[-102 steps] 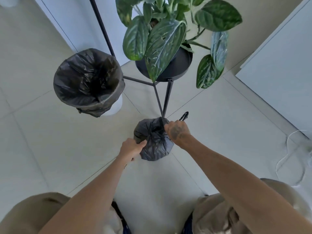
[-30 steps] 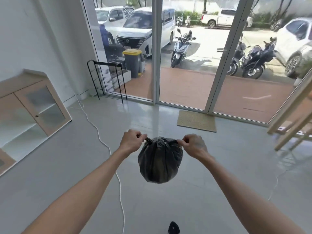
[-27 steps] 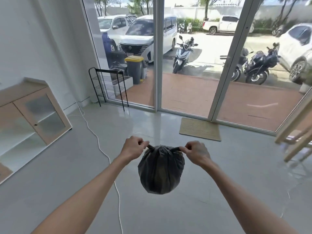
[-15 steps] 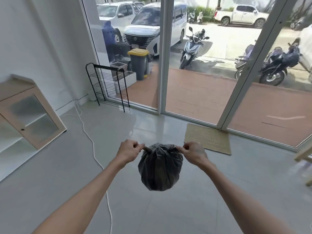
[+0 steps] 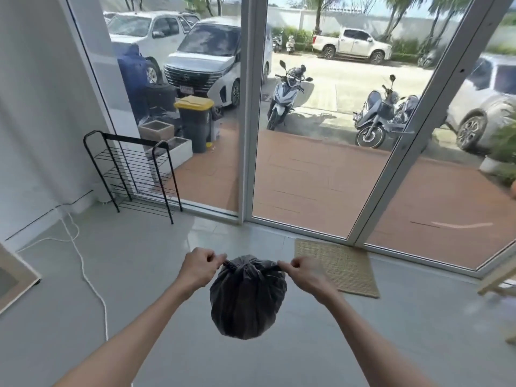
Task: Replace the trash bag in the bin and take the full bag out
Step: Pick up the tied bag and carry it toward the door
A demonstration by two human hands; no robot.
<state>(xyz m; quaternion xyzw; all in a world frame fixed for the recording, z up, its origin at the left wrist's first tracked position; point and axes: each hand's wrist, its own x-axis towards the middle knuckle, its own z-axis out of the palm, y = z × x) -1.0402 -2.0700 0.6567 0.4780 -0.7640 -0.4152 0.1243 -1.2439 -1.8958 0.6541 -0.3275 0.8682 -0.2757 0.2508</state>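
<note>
So the left hand (image 5: pixel 199 268) was closed tight on one tail of the knot, and the full trash bag (image 5: pixel 247 298) was hung straight down between the two grips, long axis vertical, well off the floor. The right hand (image 5: pixel 303 275) was pinched shut on the other tail, about equally near. The glass door (image 5: pixel 321 121) was seen ahead beyond the bag, so that's probably where it'd be carried, the doormat (image 5: pixel 339 266) just past the right grip.

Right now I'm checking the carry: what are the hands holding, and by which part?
The black bag. The left hand and right hand each pinch one tied end at its top, so it hangs between them above the floor.
</note>
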